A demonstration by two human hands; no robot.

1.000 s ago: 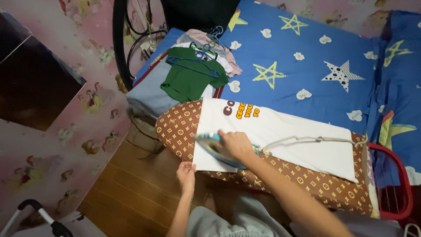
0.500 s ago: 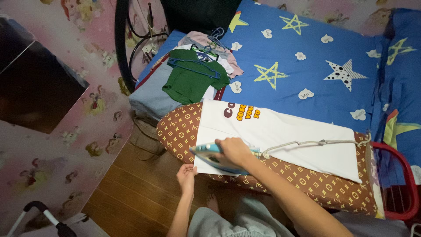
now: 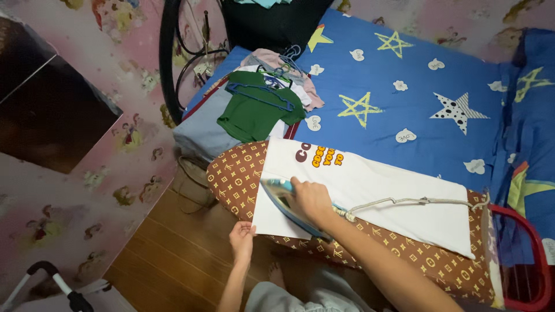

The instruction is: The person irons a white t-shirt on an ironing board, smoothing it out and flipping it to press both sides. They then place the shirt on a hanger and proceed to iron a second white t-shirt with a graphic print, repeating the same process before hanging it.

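Note:
A white T-shirt (image 3: pixel 381 190) with a coloured print lies flat on a brown patterned ironing board (image 3: pixel 231 176). My right hand (image 3: pixel 312 199) grips a light blue iron (image 3: pixel 280 196) that rests on the shirt's left part, its tip pointing left. A pale cord (image 3: pixel 416 201) runs from the iron across the shirt to the right. My left hand (image 3: pixel 241 240) pinches the shirt's near left corner at the board's front edge.
Behind the board is a bed with a blue star-print sheet (image 3: pixel 404 86). A green shirt on a blue hanger (image 3: pixel 254 107) tops a pile of clothes. A bicycle wheel (image 3: pixel 173 52) leans at the back left. Wooden floor (image 3: pixel 167 254) lies below; a red frame (image 3: pixel 529 254) is at right.
The iron has slid a little towards the shirt's left edge under my right hand. My left hand stays on the near corner. The view has shifted slightly.

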